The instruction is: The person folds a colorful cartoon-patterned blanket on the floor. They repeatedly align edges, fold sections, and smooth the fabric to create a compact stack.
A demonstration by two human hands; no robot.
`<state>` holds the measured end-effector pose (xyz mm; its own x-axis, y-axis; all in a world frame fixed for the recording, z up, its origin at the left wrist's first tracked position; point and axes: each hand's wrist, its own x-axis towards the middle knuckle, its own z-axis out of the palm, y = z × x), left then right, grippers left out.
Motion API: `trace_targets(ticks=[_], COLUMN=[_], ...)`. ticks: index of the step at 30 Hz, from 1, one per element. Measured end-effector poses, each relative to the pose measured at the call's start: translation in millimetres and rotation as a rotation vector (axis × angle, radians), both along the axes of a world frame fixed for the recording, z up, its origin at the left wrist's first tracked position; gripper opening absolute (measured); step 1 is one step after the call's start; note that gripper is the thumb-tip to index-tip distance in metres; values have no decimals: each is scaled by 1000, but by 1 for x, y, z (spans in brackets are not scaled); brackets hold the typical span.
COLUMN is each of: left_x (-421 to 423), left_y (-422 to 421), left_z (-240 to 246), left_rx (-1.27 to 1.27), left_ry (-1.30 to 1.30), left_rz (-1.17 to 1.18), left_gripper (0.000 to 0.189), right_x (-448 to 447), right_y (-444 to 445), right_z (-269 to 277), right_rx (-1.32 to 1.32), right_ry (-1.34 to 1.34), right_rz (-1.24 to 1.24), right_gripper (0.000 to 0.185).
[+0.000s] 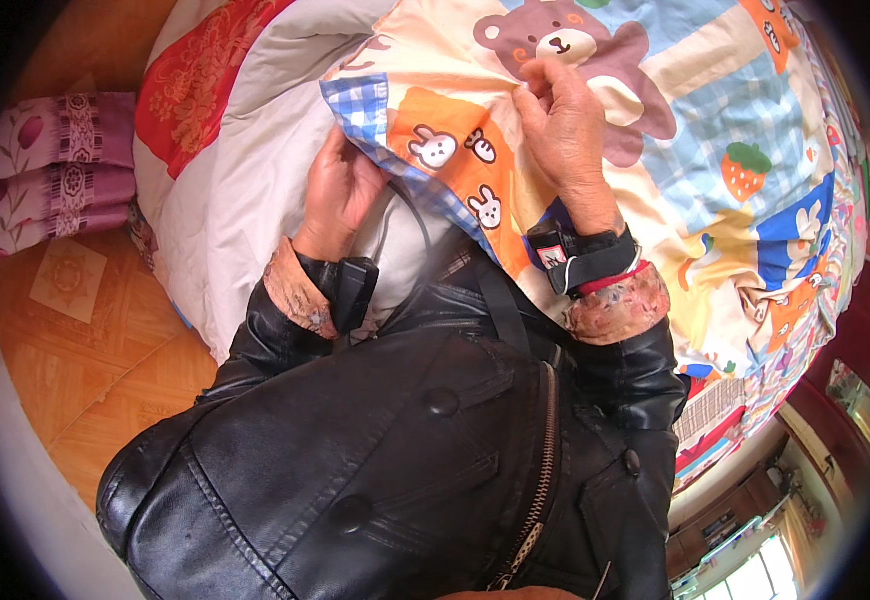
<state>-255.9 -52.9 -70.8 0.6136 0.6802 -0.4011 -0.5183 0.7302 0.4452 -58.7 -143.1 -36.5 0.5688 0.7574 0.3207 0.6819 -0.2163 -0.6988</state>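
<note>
A printed cotton cover (705, 112) with a brown bear, rabbits, a strawberry and blue checks lies spread in front of me. My left hand (341, 187) is at the cover's blue-checked edge, its fingers partly under the fabric. Pinched between thumb and fingers of my right hand (561, 124) is a bit of the cover beside the bear. White quilted bedding (255, 180) shows under and left of the cover, with a red patterned fabric piece (194, 90) on it. Black straps with small devices are on both wrists.
Folded purple floral fabric (52, 180) lies at the left, above the wood-patterned floor (127, 330). More striped and patterned bedding (720, 409) sits beneath the cover at the right. Dark red furniture (847, 337) and a bright window (761, 574) show at the lower right rim.
</note>
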Motion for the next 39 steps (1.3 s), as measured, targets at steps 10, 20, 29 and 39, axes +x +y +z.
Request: trace_targets(ticks=[10,20,29,39], left_x=[17,19,29,14], left_y=[-9,-10,-28,-22], left_z=[-11,10,18,14], left_rx=[161,408,446,356], left_ry=[47,164,239,-16], left_rz=[-25,-84,-10,-170], left_gripper=[40,22,32,59], right_x=[-60,-33,-38,-48], right_y=[11,8,6,3], right_z=[11,24,26,26], right_rx=[8,288,80,-17], right_ry=[372,1106,1135,814], right_rz=[327,411,484,482], right_gripper=[17,7,13,18])
